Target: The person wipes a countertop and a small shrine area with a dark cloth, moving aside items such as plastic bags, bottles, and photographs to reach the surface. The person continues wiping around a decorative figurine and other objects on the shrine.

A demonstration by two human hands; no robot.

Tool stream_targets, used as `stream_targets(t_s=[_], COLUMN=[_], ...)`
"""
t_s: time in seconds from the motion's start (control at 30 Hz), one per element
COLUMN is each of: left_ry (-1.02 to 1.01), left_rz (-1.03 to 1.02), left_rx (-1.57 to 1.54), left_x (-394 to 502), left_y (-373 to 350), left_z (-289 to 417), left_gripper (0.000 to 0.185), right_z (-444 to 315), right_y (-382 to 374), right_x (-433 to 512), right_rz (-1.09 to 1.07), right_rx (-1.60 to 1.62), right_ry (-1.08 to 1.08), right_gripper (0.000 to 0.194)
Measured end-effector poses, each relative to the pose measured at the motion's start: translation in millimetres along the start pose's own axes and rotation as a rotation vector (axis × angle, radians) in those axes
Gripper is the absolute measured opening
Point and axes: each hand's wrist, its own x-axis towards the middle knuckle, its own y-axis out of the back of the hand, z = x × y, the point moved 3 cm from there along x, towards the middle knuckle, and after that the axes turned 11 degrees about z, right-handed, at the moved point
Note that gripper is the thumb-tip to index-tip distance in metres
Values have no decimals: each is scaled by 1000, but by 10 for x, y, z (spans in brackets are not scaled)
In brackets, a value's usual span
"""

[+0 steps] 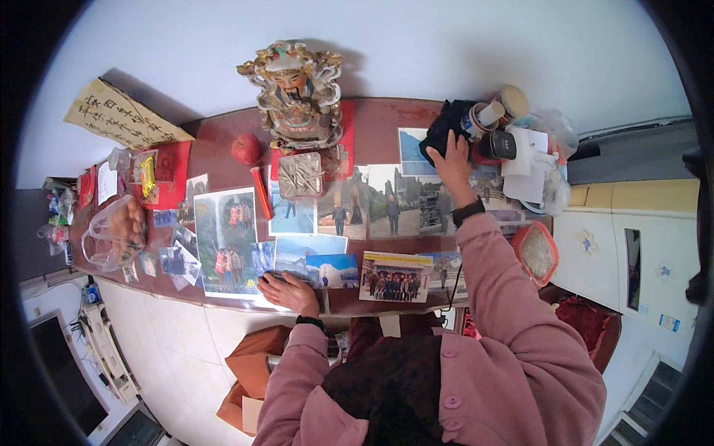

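My right hand (453, 167) reaches to the back right of a dark red table (223, 125), its fingers on a bunched black cloth (446, 131); whether they grip it I cannot tell. The cloth lies against jars (474, 124) and over part of a photograph (411, 150). My left hand (289, 292) lies palm down near the front edge, over photographs and something dark under its fingers that is mostly hidden. Around it are a waterfall photograph (226, 223), a blue-sky photograph (333, 270) and a group photograph (395, 277). Black bands circle both wrists.
A painted figurine (301, 100) stands at the back behind a clear box (301, 175). Near it are an apple (246, 149) and a red tube (261, 193). A plastic bag of eggs (125, 226) sits left, a red-rimmed bag of grains (536, 253) right, beside a refrigerator (597, 245).
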Motion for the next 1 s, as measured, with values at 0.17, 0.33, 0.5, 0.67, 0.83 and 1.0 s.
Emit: stream_targets(t_s=[0.17,0.33,0.5,0.67,0.83,1.0], left_ry=[48,5,9,14,17,10], left_rz=[-55,-36,-38,-37,-36,-42], left_rx=[-12,4,6,-9,12,16], left_x=[12,21,3,10,7,0], left_y=[-5,-1,12,7,-11,-14], left_z=[-4,-6,-9,-8,-6,-12], left_gripper=[55,54,54,55,56,57], right_z=[-57,-360,-1187,-1458,-412,-258], right_y=[-213,-358,-691,-639,-148,-244], right_x=[259,584,410,-371,-376,478], right_rz=[86,-20,10,-79,-20,34], right_rx=[-67,-160,-251,30,118,-52], right_ry=[-119,-296,320,776,742,287], right_gripper=[93,74,56,54,40,59])
